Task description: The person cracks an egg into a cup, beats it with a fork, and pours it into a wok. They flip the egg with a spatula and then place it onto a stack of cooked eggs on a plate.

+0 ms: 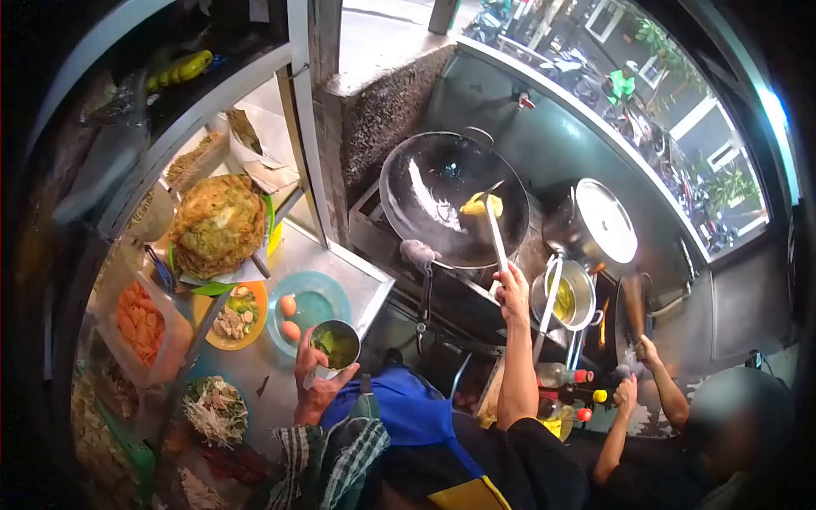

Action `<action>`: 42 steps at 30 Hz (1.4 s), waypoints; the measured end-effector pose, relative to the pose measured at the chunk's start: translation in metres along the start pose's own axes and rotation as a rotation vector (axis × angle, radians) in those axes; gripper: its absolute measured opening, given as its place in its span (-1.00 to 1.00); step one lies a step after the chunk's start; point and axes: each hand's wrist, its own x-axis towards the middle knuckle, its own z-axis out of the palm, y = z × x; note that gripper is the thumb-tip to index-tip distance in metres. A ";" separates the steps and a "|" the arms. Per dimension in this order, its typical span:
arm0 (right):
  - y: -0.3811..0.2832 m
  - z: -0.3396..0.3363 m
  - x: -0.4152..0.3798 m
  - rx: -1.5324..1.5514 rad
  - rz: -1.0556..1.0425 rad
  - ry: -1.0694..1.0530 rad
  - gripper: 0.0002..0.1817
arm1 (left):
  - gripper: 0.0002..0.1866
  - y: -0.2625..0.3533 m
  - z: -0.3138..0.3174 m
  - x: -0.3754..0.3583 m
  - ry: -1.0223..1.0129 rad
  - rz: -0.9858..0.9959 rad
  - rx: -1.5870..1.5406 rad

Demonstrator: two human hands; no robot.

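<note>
My right hand (512,293) is wrapped round the handle of a long spatula (495,234), whose blade touches a yellow lump of food (482,204) in the large black wok (408,183). A white streak runs across the wok's left side. In my left hand (316,376) is a metal cup (343,342) with green and yellow contents, tilted so that its opening shows. Just beyond that cup lies a blue-green plate (327,297) with two brown eggs (289,304). An orange plate (229,338) of sliced food lies to its left.
A lidded pot (565,223) and a small pot (580,297) stand right of the wok. Bottles (557,376) stand below them. A co-worker (739,408) at the lower right holds a pan over flame. Fried food (217,223) is piled behind a metal frame (299,127).
</note>
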 end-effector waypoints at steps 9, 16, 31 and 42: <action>-0.004 -0.011 -0.023 -0.309 -0.099 0.080 -0.52 | -0.35 -0.012 0.001 0.006 0.022 0.035 0.012; 0.000 0.019 0.008 -1.219 -0.736 0.054 -0.51 | -0.35 -0.006 -0.003 0.003 0.059 0.044 -0.012; -0.036 0.051 0.029 -1.622 -0.570 -0.200 -0.58 | -0.38 -0.024 -0.005 -0.015 0.084 -0.008 0.020; -0.023 0.058 0.015 -1.694 -0.566 -0.217 -0.64 | -0.36 -0.011 -0.009 -0.009 0.061 0.010 0.091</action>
